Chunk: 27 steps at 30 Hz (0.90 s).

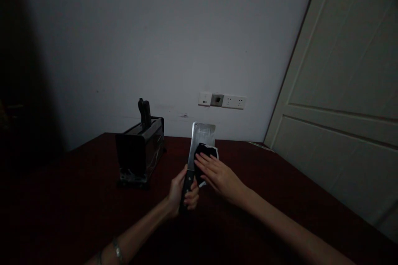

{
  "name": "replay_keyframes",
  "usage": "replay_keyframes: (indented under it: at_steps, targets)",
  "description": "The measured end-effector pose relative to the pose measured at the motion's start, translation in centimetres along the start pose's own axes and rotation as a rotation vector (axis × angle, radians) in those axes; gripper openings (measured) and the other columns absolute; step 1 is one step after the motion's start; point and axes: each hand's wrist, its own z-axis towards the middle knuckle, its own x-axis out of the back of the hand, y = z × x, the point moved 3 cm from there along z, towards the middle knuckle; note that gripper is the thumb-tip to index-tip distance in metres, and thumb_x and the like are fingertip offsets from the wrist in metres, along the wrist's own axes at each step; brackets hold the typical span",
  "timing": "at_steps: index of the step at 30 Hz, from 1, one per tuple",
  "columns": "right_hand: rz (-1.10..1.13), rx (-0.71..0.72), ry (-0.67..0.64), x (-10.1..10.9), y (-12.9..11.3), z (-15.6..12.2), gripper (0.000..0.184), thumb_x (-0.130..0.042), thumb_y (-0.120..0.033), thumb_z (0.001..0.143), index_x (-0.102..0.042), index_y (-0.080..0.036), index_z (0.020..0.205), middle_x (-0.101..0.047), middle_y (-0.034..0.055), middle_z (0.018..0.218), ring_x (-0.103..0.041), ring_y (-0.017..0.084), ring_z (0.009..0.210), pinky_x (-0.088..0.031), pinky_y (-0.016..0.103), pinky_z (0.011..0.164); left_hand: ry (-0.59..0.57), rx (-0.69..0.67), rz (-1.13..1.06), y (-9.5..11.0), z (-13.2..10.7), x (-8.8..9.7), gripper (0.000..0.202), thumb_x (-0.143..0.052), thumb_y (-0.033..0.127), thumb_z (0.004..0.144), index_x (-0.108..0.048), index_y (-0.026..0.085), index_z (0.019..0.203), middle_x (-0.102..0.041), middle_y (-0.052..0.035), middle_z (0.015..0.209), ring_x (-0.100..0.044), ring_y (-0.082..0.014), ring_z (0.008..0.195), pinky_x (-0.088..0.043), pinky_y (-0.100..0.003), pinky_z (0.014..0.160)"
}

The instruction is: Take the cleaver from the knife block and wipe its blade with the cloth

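My left hand (pixel 183 190) is wrapped round the black riveted handle of a cleaver (pixel 203 131), whose broad metal blade points up and away from me. Against the right part of the blade my right hand (pixel 219 174) presses a black cloth (pixel 202 149) with pale edges. Its fingers are stretched out and close together over the cloth; the thumb is hidden. The cloth covers the lower right portion of the blade. A dark knife block (pixel 139 149) stands left of my hands, with black knife handles (pixel 144 112) sticking up from its top.
All this is on or above a dark red table (pixel 248 169). Behind it rises a pale wall (pixel 174 49) with a row of sockets (pixel 234 102). A light panelled door or cabinet front (pixel 348 91) leans into view along the right edge. The scene is dim.
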Motion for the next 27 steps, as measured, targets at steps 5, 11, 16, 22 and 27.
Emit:
replay_keyframes:
  at_steps: [5,11,16,22,27]
  targets:
    - [0.003,0.014,0.027,0.6,1.3,1.1,0.046,-0.036,-0.024,0.092,-0.029,-0.019,0.137,-0.035,0.0058,0.141,-0.028,0.017,0.131,-0.033,0.043,0.104,-0.036,-0.028,-0.001,0.2,-0.1,-0.4,0.065,-0.016,0.067,0.082,-0.045,0.016,0.055,-0.027,0.005,0.036,-0.021,-0.0062,0.028,-0.025,-0.018,0.029]
    - [-0.051,-0.126,0.159,2.5,7.7,5.0,0.044,-0.035,-0.026,0.091,-0.034,-0.019,0.135,-0.037,0.0089,0.14,-0.029,0.02,0.13,-0.03,0.046,0.105,-0.097,-0.014,0.039,-0.2,0.1,-0.7,0.061,-0.019,0.065,0.083,-0.043,0.016,0.055,-0.027,0.0056,0.036,-0.019,-0.0059,0.028,-0.024,-0.017,0.03]
    - [-0.059,-0.135,0.202,1.8,5.5,5.2,0.046,-0.036,-0.022,0.09,-0.033,-0.018,0.136,-0.036,0.0093,0.14,-0.027,0.02,0.131,-0.029,0.047,0.105,-0.07,-0.014,0.06,0.2,0.0,-0.4,0.06,-0.021,0.067,0.082,-0.042,0.017,0.055,-0.026,0.0061,0.035,-0.018,-0.0062,0.028,-0.023,-0.018,0.03]
    - [0.02,0.088,0.014,-0.7,-0.6,2.8,0.052,-0.042,-0.012,0.086,-0.031,-0.017,0.136,-0.036,0.0071,0.14,-0.028,0.016,0.131,-0.033,0.04,0.105,0.001,-0.031,0.059,0.6,0.0,0.5,0.061,-0.023,0.068,0.08,-0.042,0.016,0.054,-0.027,0.0063,0.035,-0.018,-0.0052,0.028,-0.022,-0.018,0.03]
    - [-0.027,0.037,0.06,1.1,2.9,4.3,0.048,-0.038,-0.014,0.088,-0.033,-0.02,0.135,-0.036,0.0057,0.14,-0.027,0.017,0.132,-0.03,0.043,0.105,-0.033,0.016,0.135,-0.2,0.1,0.2,0.061,-0.021,0.069,0.08,-0.041,0.017,0.055,-0.027,0.0062,0.035,-0.019,-0.006,0.027,-0.023,-0.018,0.03]
